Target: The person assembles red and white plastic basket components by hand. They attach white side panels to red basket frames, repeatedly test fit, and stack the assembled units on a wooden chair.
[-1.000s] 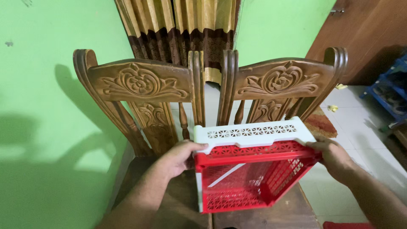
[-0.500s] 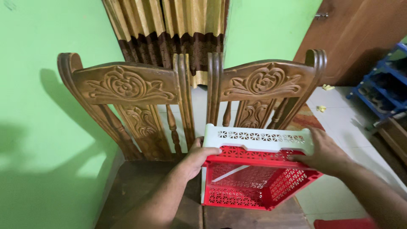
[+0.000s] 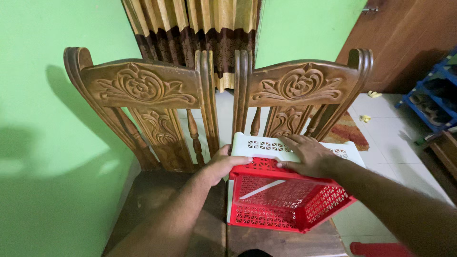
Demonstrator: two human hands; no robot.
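crate: red lattice crate (image 3: 285, 202) with a white perforated panel (image 3: 295, 148) along its far top edge; tilted, open side towards the camera, lower edge resting on the seats of the two chairs, over the seam between them.
position vs. 0.5 s ago: crate sits in much the same spot and at a similar tilt; no lift seen.
left hand: left hand (image 3: 223, 166) is kept on the near-left corner, as before; fingers curled over the edge where white panel meets red frame, thumb side hidden.
right hand: right hand (image 3: 309, 156) has been moved from the right end of the crate to the middle of the top edge; it is now laid palm-down across the white panel, fingers spread, tips reaching towards the chair back.
grip state: right hand rests flat rather than clamps; whether anything is pinched beneath the palm cannot be told.
what the change implies: judged from the flat palm, the white panel is being pressed or pushed while the left hand steadies the corner; the right side of the crate is now unsupported by a hand.
chairs: left chair (image 3: 143, 90) and right chair (image 3: 304, 88), carved wooden backs, standing side by side, just behind the crate.
surroundings: green wall (image 3: 43, 119), striped curtain (image 3: 200, 28), white tiled floor (image 3: 400, 143), blue rack (image 3: 435, 100) at far right.
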